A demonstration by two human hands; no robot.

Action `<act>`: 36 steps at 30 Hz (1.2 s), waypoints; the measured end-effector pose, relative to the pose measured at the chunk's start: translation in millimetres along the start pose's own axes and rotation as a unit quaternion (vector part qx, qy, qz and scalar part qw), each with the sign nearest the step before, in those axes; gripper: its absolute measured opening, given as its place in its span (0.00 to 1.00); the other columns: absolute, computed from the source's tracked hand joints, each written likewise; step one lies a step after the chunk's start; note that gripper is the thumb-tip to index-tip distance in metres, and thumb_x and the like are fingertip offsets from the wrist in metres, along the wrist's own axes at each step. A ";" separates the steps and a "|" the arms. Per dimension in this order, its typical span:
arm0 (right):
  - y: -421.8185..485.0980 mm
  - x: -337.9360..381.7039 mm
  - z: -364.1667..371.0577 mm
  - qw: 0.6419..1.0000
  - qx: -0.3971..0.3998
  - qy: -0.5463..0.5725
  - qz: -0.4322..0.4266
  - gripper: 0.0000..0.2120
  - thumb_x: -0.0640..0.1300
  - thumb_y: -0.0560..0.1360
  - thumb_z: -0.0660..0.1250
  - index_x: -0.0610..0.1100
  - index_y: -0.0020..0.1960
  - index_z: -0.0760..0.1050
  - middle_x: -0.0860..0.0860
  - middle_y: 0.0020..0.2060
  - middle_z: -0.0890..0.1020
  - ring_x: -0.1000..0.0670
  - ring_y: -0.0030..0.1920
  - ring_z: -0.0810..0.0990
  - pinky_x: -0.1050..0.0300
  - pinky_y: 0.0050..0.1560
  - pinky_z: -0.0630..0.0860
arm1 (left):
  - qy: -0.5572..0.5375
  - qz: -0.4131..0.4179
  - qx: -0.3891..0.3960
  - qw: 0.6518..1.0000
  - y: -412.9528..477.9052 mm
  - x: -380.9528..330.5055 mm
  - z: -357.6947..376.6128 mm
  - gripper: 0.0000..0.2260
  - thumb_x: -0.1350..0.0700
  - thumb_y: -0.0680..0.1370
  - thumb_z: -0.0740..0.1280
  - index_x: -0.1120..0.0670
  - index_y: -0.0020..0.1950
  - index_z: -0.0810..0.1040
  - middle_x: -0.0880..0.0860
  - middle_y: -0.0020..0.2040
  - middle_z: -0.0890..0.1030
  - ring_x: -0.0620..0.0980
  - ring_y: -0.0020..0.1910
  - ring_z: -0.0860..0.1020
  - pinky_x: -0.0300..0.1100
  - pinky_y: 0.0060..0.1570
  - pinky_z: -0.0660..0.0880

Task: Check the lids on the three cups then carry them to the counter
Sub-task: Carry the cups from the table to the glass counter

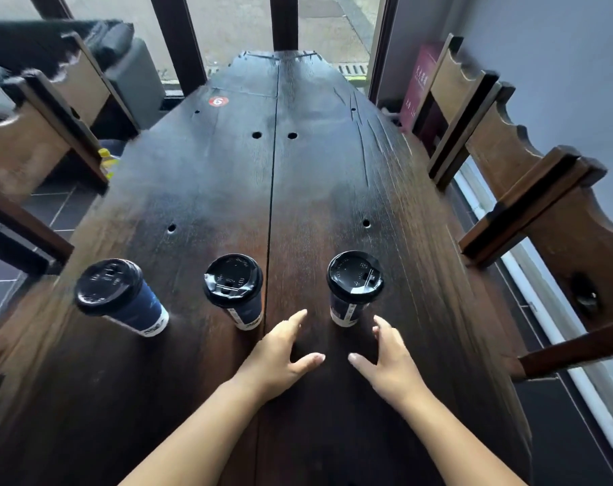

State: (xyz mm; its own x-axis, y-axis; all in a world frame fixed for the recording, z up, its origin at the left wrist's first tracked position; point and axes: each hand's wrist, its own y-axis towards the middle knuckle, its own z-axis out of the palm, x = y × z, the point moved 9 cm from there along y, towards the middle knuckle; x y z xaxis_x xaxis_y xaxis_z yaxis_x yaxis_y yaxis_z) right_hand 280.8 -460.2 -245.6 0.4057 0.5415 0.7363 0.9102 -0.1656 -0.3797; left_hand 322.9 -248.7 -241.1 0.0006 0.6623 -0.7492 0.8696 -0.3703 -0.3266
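- The left cup (122, 296), middle cup (233, 291) and right cup (352, 289) stand in a row on the dark table (228, 177).
- Each cup has a black lid (355, 273) on.
- My left hand (280, 349) and right hand (385, 356) are spread open near the right cup, not touching it.

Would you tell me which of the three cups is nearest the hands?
The rightmost cup, beyond the gap between the left hand and right hand; the middle cup and leftmost cup stand further left.
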 end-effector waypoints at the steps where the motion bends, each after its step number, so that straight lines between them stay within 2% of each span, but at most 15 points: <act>1: -9.1 5.6 2.3 0.999 0.027 -0.038 0.012 0.41 0.49 0.77 0.74 0.46 0.82 0.55 0.49 0.74 0.66 0.48 0.76 0.69 0.58 0.70 0.68 | 0.035 -0.016 0.019 0.999 -10.1 -1.2 -0.6 0.42 0.37 0.76 0.72 0.45 0.83 0.55 0.49 0.78 0.68 0.50 0.77 0.69 0.47 0.76 0.68; 3: -27.1 21.7 1.3 0.990 0.069 -0.124 0.019 0.40 0.53 0.77 0.71 0.46 0.82 0.56 0.48 0.75 0.65 0.46 0.75 0.71 0.55 0.69 0.70 | 0.102 -0.044 0.049 0.993 -32.0 -3.2 -6.9 0.41 0.37 0.78 0.69 0.49 0.84 0.54 0.51 0.80 0.65 0.52 0.79 0.66 0.47 0.77 0.65; 6: -57.5 51.2 -3.9 0.952 0.101 -0.289 -0.012 0.38 0.56 0.77 0.68 0.47 0.81 0.57 0.48 0.77 0.64 0.44 0.75 0.70 0.46 0.68 0.75 | 0.147 -0.065 0.058 0.985 -68.3 -9.4 -23.6 0.39 0.37 0.79 0.67 0.51 0.83 0.56 0.53 0.80 0.66 0.53 0.78 0.67 0.47 0.77 0.65; 9: -89.3 80.2 -10.0 0.933 0.102 -0.344 -0.027 0.34 0.57 0.79 0.66 0.47 0.80 0.59 0.48 0.74 0.68 0.43 0.73 0.72 0.45 0.66 0.76 | 0.150 -0.082 0.029 0.985 -100.8 -16.5 -47.3 0.35 0.42 0.80 0.68 0.55 0.82 0.61 0.54 0.79 0.68 0.52 0.78 0.67 0.44 0.77 0.64; 14: -126.3 108.6 -15.5 0.939 0.089 -0.331 -0.034 0.28 0.57 0.79 0.66 0.46 0.74 0.65 0.47 0.66 0.75 0.43 0.67 0.77 0.47 0.62 0.77 | 0.161 -0.080 0.003 0.984 -136.1 -36.9 -77.7 0.28 0.46 0.80 0.69 0.55 0.78 0.69 0.53 0.75 0.73 0.51 0.75 0.71 0.43 0.74 0.67; 18: -137.2 120.3 -11.5 0.942 0.075 -0.324 -0.040 0.26 0.58 0.79 0.65 0.46 0.71 0.67 0.47 0.63 0.76 0.43 0.66 0.78 0.48 0.61 0.77 | 0.172 -0.069 -0.012 0.983 -149.5 -50.8 -93.0 0.27 0.43 0.80 0.68 0.53 0.76 0.72 0.52 0.72 0.76 0.51 0.72 0.74 0.44 0.72 0.70; 24: -127.6 147.6 -0.3 0.946 0.068 -0.311 -0.054 0.24 0.57 0.79 0.64 0.46 0.70 0.68 0.47 0.66 0.77 0.43 0.67 0.78 0.48 0.62 0.76 | 0.175 -0.058 -0.030 0.982 -153.3 -52.8 -121.5 0.26 0.46 0.80 0.68 0.53 0.77 0.70 0.53 0.73 0.76 0.52 0.73 0.73 0.45 0.73 0.69; 31: -111.3 191.3 67.4 0.944 0.120 -0.295 -0.084 0.26 0.56 0.79 0.66 0.46 0.72 0.70 0.47 0.66 0.80 0.46 0.68 0.78 0.52 0.65 0.75 | 0.131 -0.111 -0.049 0.984 -179.2 9.7 -171.9 0.25 0.47 0.80 0.69 0.53 0.75 0.71 0.54 0.70 0.78 0.52 0.69 0.77 0.45 0.70 0.72; 36: -98.8 236.0 138.3 0.944 0.163 -0.263 -0.117 0.24 0.55 0.79 0.68 0.46 0.71 0.72 0.49 0.61 0.83 0.48 0.63 0.80 0.55 0.62 0.74 | 0.079 -0.152 -0.058 0.983 -195.3 69.8 -205.1 0.25 0.47 0.80 0.69 0.53 0.75 0.72 0.54 0.70 0.78 0.52 0.67 0.78 0.45 0.69 0.73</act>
State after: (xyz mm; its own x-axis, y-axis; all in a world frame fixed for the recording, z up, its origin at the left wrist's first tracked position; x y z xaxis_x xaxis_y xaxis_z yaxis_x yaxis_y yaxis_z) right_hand 275.1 -202.0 -111.7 0.0213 0.8800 0.4746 0.8604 0.2257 -0.4570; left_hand 254.4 3.5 -111.5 -0.1999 0.8273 -0.5250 0.8918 -0.0683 -0.4472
